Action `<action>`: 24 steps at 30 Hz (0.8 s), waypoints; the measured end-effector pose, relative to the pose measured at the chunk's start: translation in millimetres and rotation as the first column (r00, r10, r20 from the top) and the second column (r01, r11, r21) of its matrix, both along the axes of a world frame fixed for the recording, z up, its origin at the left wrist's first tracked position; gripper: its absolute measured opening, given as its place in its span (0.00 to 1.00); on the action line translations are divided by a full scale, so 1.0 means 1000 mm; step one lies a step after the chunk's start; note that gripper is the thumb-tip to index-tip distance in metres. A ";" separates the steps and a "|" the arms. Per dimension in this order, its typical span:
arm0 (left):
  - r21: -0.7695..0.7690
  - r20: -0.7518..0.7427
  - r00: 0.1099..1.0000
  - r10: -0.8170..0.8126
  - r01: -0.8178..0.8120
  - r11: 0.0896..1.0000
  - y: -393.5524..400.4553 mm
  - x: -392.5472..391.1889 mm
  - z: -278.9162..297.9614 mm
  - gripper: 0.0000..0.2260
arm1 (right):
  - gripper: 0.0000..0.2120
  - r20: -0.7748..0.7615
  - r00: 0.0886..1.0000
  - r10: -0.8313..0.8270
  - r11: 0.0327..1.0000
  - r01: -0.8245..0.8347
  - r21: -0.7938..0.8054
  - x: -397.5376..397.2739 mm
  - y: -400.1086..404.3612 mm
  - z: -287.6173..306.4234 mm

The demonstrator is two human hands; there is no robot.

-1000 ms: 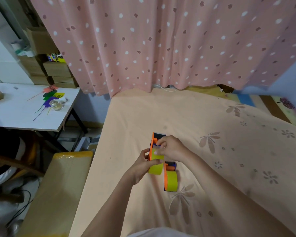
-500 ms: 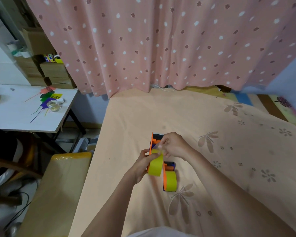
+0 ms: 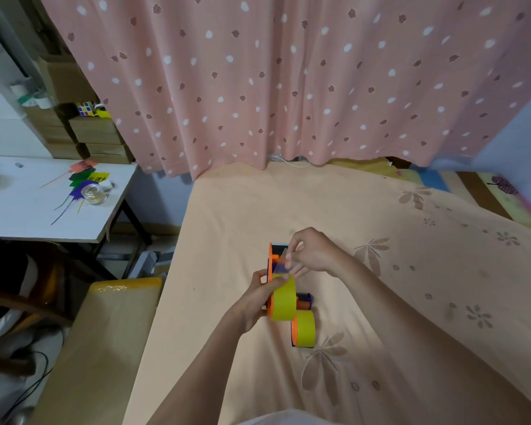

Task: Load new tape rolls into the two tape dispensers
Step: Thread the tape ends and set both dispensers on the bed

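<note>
An orange tape dispenser point(image 3: 270, 259) with a yellow tape roll point(image 3: 283, 302) on it is held above the peach bedsheet point(image 3: 380, 271). My left hand point(image 3: 259, 297) grips its side and the roll. My right hand point(image 3: 311, 251) pinches the clear free end of the tape point(image 3: 284, 263), which runs from the roll toward the dispenser's front. A second orange dispenser point(image 3: 301, 320) with its own yellow roll point(image 3: 305, 329) lies on the sheet just right of and below the held one.
A pink dotted curtain point(image 3: 288, 87) hangs behind the bed. At left stands a white table point(image 3: 28, 210) with coloured paper flags and a clear tape roll point(image 3: 94, 193). Cardboard boxes point(image 3: 95, 133) are stacked behind it. A wrapped yellow bench point(image 3: 105, 332) sits beside the bed.
My right hand has lifted the tape's free end off the roll and drawn it toward the dispenser's front. The view has shifted slightly; the second dispenser has stayed put.
</note>
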State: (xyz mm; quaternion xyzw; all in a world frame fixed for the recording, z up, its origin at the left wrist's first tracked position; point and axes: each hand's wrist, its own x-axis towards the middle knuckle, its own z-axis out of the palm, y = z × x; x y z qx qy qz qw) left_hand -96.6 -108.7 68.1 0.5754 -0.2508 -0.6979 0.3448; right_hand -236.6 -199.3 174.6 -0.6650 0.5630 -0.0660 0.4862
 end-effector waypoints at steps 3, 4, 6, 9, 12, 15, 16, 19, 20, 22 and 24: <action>0.001 0.015 1.000 -0.003 0.003 1.000 -0.004 -0.004 0.004 0.32 | 0.07 -0.061 0.997 0.039 0.999 -0.039 0.002 -0.002 -0.005 0.006; 0.000 0.015 1.000 -0.014 0.014 1.000 -0.004 -0.004 0.005 0.32 | 0.07 -0.076 0.996 0.038 0.999 -0.039 -0.002 -0.002 -0.008 0.008; -0.019 0.024 0.999 -0.043 0.043 0.999 -0.004 -0.005 0.007 0.32 | 0.06 -0.099 0.995 0.015 1.000 -0.016 -0.015 -0.004 -0.013 0.013; -0.061 0.008 0.998 -0.059 0.059 0.996 -0.001 -0.003 0.005 0.31 | 0.05 -0.115 0.993 -0.006 1.000 0.006 -0.003 -0.008 -0.021 0.020; -0.090 -0.023 0.997 -0.080 0.077 0.993 0.003 0.002 0.004 0.33 | 0.06 -0.150 0.988 -0.022 0.999 0.018 -0.028 -0.010 -0.026 0.024; -0.109 -0.019 0.993 -0.119 0.116 0.987 0.009 0.008 0.003 0.40 | 0.09 -0.157 0.986 -0.057 0.998 0.055 -0.018 -0.009 -0.032 0.023; -0.107 -0.026 0.992 -0.120 0.116 0.987 0.011 0.010 0.002 0.40 | 0.09 -0.156 0.986 -0.057 0.998 0.057 -0.007 -0.009 -0.034 0.022; -0.106 -0.043 0.988 -0.150 0.144 0.984 0.014 0.012 -0.001 0.38 | 0.09 -0.173 0.985 -0.029 0.999 0.024 -0.031 -0.009 -0.037 0.019; -0.107 -0.032 0.983 -0.180 0.176 0.979 0.015 0.011 -0.001 0.38 | 0.09 -0.182 0.983 -0.005 0.999 -0.004 -0.053 -0.008 -0.037 0.018; -0.103 -0.019 0.973 -0.232 0.229 0.968 0.015 0.011 0.000 0.37 | 0.10 -0.207 0.977 0.054 0.993 -0.075 -0.094 -0.007 -0.040 0.019; -0.096 -0.042 0.972 -0.230 0.226 0.969 0.015 0.012 0.000 0.37 | 0.10 -0.234 0.968 0.088 0.984 -0.121 -0.130 -0.005 -0.042 0.020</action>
